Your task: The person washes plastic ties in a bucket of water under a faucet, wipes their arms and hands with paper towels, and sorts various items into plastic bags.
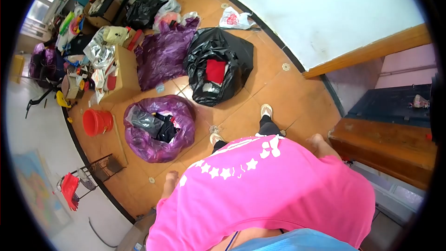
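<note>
My left hand (171, 178) hangs at my side beyond the edge of my pink top (260, 172). Nothing shows in it, and its fingers are too small and foreshortened to make out. On the other side my right hand (318, 139) also hangs low, close to a wooden ledge (385, 146), its fingers mostly hidden. The nearest bag to my left hand is an opened purple plastic bag (183, 144) with dark cloth and a grey plastic piece inside. Farther off stands an opened black plastic bag (241, 60) holding a red item (215, 71).
A flattened purple bag (160, 58) lies beside a cardboard box (125, 76) heaped with clutter. At left are a red bucket (97, 122) and a wire rack (104, 167) with red gloves (69, 190). A white bag (234, 18) sits by the wall.
</note>
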Demonstrator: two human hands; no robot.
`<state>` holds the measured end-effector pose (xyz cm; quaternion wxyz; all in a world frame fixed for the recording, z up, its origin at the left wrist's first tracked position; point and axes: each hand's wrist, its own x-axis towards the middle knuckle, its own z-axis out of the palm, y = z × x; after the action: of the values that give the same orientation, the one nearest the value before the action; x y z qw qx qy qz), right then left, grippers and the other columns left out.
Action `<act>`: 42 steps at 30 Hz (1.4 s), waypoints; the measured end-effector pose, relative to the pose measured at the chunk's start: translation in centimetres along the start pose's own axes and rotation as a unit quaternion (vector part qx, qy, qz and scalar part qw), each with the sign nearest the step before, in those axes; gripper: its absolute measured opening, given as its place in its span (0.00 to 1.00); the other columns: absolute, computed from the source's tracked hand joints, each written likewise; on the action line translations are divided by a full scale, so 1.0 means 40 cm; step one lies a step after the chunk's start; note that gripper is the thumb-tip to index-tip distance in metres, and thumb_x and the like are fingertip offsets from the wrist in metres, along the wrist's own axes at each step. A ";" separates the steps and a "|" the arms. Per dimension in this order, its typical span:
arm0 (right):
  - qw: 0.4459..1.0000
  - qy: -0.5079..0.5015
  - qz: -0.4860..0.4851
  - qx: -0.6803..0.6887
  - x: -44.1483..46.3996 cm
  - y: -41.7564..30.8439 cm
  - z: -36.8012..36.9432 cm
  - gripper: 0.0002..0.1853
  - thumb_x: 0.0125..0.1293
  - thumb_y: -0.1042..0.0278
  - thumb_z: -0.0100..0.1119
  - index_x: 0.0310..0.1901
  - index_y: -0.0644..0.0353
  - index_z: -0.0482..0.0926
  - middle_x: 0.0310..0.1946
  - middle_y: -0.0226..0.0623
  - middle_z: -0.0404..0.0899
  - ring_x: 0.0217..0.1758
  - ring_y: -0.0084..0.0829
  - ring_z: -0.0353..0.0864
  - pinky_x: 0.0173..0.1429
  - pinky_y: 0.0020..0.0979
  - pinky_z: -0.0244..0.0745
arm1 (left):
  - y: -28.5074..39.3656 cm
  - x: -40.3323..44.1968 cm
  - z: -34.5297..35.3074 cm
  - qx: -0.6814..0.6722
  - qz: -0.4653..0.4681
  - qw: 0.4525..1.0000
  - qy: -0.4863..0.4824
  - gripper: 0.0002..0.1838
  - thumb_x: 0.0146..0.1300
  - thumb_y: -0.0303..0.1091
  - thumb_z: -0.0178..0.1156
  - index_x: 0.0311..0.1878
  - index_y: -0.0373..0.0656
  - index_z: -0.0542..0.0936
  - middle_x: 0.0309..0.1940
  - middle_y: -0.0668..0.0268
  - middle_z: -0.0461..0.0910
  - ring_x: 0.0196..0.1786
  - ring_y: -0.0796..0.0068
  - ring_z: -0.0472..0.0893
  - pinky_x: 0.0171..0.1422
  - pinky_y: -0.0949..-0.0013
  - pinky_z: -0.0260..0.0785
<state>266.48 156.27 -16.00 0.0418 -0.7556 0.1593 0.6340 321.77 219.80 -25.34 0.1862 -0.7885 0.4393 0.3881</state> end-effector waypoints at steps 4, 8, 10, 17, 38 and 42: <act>0.889 0.080 0.123 0.434 0.071 0.171 0.168 0.15 0.63 0.63 0.50 0.51 0.52 0.77 0.46 0.38 0.79 0.48 0.33 0.79 0.47 0.32 0.75 | 0.124 0.115 -0.251 -0.366 -0.148 0.914 0.095 0.12 0.53 0.40 0.58 0.33 0.42 0.81 0.28 0.57 0.81 0.34 0.61 0.80 0.39 0.62 0.71; 0.793 0.159 0.233 0.540 -0.042 0.335 0.039 0.09 0.58 0.68 0.53 0.38 0.60 0.80 0.35 0.44 0.81 0.37 0.36 0.81 0.41 0.34 0.75 | 0.285 0.361 -0.316 -0.588 -0.127 0.784 0.153 0.13 0.53 0.39 0.59 0.35 0.39 0.82 0.33 0.57 0.82 0.38 0.65 0.81 0.43 0.65 0.71; 0.789 0.209 0.212 0.539 0.041 0.445 0.045 0.08 0.57 0.69 0.55 0.32 0.63 0.80 0.30 0.47 0.81 0.33 0.37 0.81 0.39 0.35 0.75 | 0.407 0.447 -0.406 -0.514 -0.105 0.840 0.136 0.15 0.54 0.40 0.59 0.39 0.39 0.81 0.37 0.57 0.81 0.41 0.66 0.80 0.46 0.67 0.70; 0.774 0.316 0.116 0.537 0.151 0.765 -0.280 0.06 0.55 0.68 0.57 0.28 0.60 0.79 0.26 0.42 0.81 0.29 0.34 0.80 0.38 0.34 0.74 | 0.729 0.376 -0.769 -0.468 -0.155 0.869 0.048 0.22 0.56 0.42 0.61 0.51 0.41 0.77 0.40 0.58 0.81 0.44 0.68 0.80 0.50 0.70 0.70; 0.846 0.176 -0.088 0.495 0.396 1.138 -1.170 0.12 0.58 0.63 0.54 0.34 0.63 0.79 0.24 0.39 0.80 0.27 0.29 0.80 0.32 0.32 0.74 | 0.763 0.899 -1.345 -0.516 -0.227 0.810 0.165 0.17 0.53 0.41 0.61 0.44 0.43 0.79 0.39 0.53 0.80 0.47 0.55 0.79 0.52 0.64 0.70; 0.912 0.324 -0.147 0.206 0.570 1.197 -1.489 0.13 0.60 0.58 0.52 0.34 0.59 0.80 0.24 0.42 0.81 0.28 0.36 0.81 0.37 0.39 0.74 | 0.813 0.994 -1.444 -0.503 -0.302 0.794 0.157 0.17 0.54 0.42 0.61 0.44 0.44 0.79 0.43 0.55 0.80 0.49 0.57 0.78 0.54 0.65 0.69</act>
<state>312.01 90.93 -20.01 0.2353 -0.9090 0.1782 0.2943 332.86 143.64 -18.28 -0.2005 -0.9135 -0.0552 0.3497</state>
